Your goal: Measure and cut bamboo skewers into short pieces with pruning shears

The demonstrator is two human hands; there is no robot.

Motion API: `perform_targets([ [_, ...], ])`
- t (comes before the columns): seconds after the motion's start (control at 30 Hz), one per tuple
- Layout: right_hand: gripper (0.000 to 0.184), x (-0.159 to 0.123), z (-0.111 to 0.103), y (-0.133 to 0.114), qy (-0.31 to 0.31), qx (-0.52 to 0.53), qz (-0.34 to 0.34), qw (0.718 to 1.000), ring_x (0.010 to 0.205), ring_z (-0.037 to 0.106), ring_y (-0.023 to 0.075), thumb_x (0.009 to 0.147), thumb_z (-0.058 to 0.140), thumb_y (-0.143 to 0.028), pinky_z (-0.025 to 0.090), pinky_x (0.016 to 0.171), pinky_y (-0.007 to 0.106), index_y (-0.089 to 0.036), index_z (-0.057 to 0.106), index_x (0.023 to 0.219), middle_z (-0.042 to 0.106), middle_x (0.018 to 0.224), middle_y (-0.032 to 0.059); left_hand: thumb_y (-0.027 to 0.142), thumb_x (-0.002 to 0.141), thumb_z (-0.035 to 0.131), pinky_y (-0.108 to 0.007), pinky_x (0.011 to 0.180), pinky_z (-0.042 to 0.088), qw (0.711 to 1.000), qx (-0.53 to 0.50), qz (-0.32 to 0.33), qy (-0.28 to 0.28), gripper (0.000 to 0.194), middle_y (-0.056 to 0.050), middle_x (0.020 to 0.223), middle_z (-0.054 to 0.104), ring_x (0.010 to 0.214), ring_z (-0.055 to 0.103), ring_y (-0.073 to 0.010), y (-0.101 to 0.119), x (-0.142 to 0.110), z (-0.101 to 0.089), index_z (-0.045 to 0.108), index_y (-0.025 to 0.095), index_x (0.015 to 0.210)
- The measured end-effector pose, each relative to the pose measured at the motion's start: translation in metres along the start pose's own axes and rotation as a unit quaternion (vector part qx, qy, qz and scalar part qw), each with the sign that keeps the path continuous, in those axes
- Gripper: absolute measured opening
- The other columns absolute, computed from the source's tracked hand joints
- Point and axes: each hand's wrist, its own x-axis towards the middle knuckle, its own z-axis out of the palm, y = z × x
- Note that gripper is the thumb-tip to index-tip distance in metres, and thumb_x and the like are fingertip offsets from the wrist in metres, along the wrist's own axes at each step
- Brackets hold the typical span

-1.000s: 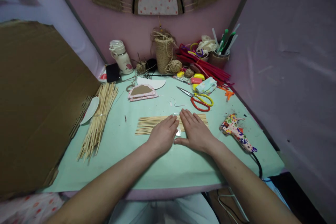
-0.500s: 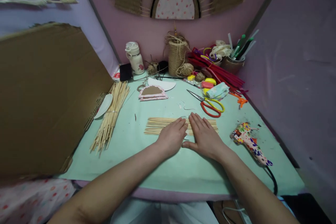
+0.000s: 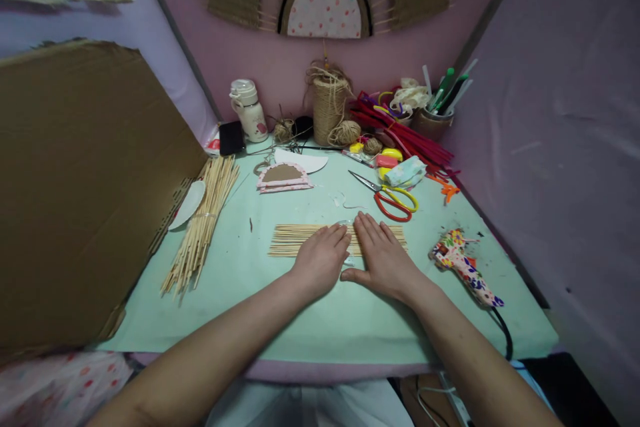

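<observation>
A flat row of thin wooden sticks (image 3: 287,240) lies side by side across the middle of the table. My left hand (image 3: 321,255) rests flat over the row, left of its centre. Flat on the right half is my right hand (image 3: 380,253), fingers stretched forward and thumb out to the side. Between the hands, a strip of clear tape (image 3: 349,260) crosses the sticks, partly hidden by my fingers. Scissors (image 3: 393,200) with one red and one yellow handle lie beyond my right hand, blades apart.
At left, a bundle of sticks (image 3: 203,233) lies beside a large cardboard sheet (image 3: 90,193). A floral glue gun (image 3: 467,267) is on the right. Behind are a fabric-edged half circle (image 3: 284,175), a twine spool (image 3: 329,107), a white bottle (image 3: 249,111) and red strips (image 3: 400,137).
The whole view has shifted slightly, so things appear a little further left. Both hands stay pressed on the row of sticks, with hardly any movement.
</observation>
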Motion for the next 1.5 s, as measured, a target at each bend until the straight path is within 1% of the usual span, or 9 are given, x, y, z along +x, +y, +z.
perform_targets([
  [0.13, 0.109, -0.02, -0.029, 0.006, 0.1, -0.016, 0.012, 0.995, 0.147, 0.012, 0.0317, 0.078, 0.051, -0.072, 0.012, 0.116, 0.054, -0.007, 0.004, 0.153, 0.015, 0.158, 0.0219, 0.023, 0.096, 0.042, -0.042, 0.109, 0.038, 1.0, -0.009, -0.005, 0.011, 0.033, -0.012, 0.138, 0.055, 0.13, 0.049, -0.0226, -0.001, 0.0, 0.001, 0.057, 0.016, 0.125],
  [0.23, 0.096, -0.047, -0.056, 0.016, 0.191, -0.035, 0.044, 0.98, 0.145, 0.021, 0.0335, 0.086, 0.045, -0.066, 0.01, 0.115, 0.058, -0.012, 0.002, 0.153, 0.023, 0.156, 0.0208, 0.023, 0.096, 0.042, -0.042, 0.109, 0.038, 1.0, -0.01, -0.004, 0.022, 0.034, -0.011, 0.138, 0.055, 0.129, 0.05, -0.0224, -0.002, -0.001, 0.003, 0.057, 0.017, 0.125],
  [0.4, 0.06, -0.08, -0.076, 0.031, 0.283, -0.061, 0.07, 0.955, 0.128, 0.05, 0.0315, 0.095, 0.042, -0.05, 0.012, 0.115, 0.058, -0.018, 0.035, 0.145, 0.054, 0.138, 0.0175, 0.022, 0.095, 0.042, -0.043, 0.11, 0.038, 1.0, -0.012, -0.002, 0.028, 0.033, -0.01, 0.137, 0.056, 0.128, 0.051, -0.0225, -0.003, 0.0, 0.003, 0.059, 0.018, 0.124],
  [0.57, 0.044, -0.079, -0.08, 0.032, 0.305, -0.061, 0.06, 0.948, 0.113, 0.063, 0.0278, 0.096, 0.044, -0.046, 0.016, 0.115, 0.055, -0.018, 0.055, 0.127, 0.067, 0.12, 0.0144, 0.023, 0.096, 0.042, -0.043, 0.109, 0.039, 0.999, -0.009, 0.002, 0.031, 0.034, -0.011, 0.136, 0.057, 0.127, 0.052, -0.0235, -0.002, 0.001, 0.002, 0.06, 0.015, 0.123],
  [0.77, 0.04, -0.059, -0.086, 0.033, 0.296, -0.041, 0.051, 0.953, 0.109, 0.065, 0.0253, 0.095, 0.046, -0.044, 0.018, 0.116, 0.053, -0.017, 0.058, 0.122, 0.069, 0.118, 0.0116, 0.023, 0.096, 0.042, -0.042, 0.107, 0.041, 0.999, -0.002, 0.007, 0.035, 0.033, -0.011, 0.136, 0.057, 0.126, 0.053, -0.0234, -0.004, 0.001, 0.002, 0.06, 0.015, 0.122],
  [0.97, 0.029, -0.035, -0.069, 0.024, 0.176, -0.009, -0.008, 0.984, 0.107, 0.065, 0.0233, 0.094, 0.048, -0.03, 0.031, 0.111, 0.05, -0.016, 0.059, 0.118, 0.07, 0.115, 0.0115, 0.022, 0.095, 0.042, -0.043, 0.107, 0.04, 0.999, -0.013, 0.002, 0.033, 0.033, -0.012, 0.135, 0.058, 0.127, 0.052, -0.023, -0.004, 0.001, 0.002, 0.06, 0.015, 0.123],
  [1.13, 0.024, -0.01, -0.068, 0.02, 0.152, -0.012, -0.046, 0.987, 0.106, 0.064, 0.0228, 0.093, 0.051, -0.024, 0.037, 0.107, 0.046, -0.017, 0.06, 0.114, 0.07, 0.113, 0.0114, 0.022, 0.096, 0.04, -0.041, 0.109, 0.038, 1.0, -0.005, -0.009, 0.017, 0.034, -0.01, 0.137, 0.056, 0.128, 0.051, -0.0217, -0.003, 0.001, 0.001, 0.059, 0.015, 0.124],
  [1.37, 0.023, 0.05, -0.086, 0.047, 0.067, -0.076, 0.069, 0.992, 0.098, 0.065, 0.0213, 0.094, 0.048, -0.028, 0.045, 0.079, 0.027, -0.022, 0.066, 0.107, 0.072, 0.105, 0.0078, 0.02, 0.096, 0.04, -0.038, 0.109, 0.037, 1.0, -0.004, -0.005, 0.02, 0.035, -0.009, 0.139, 0.055, 0.128, 0.051, -0.0203, -0.004, 0.0, 0.002, 0.058, 0.016, 0.125],
  [1.5, 0.027, 0.097, -0.089, 0.072, 0.064, -0.107, 0.118, 0.985, 0.098, 0.064, 0.0225, 0.095, 0.043, -0.025, 0.042, 0.075, 0.026, -0.019, 0.069, 0.101, 0.071, 0.104, 0.0104, 0.02, 0.096, 0.04, -0.039, 0.11, 0.036, 1.0, -0.013, -0.008, 0.025, 0.035, -0.01, 0.138, 0.056, 0.129, 0.05, -0.0203, -0.005, -0.001, 0.006, 0.058, 0.015, 0.125],
])
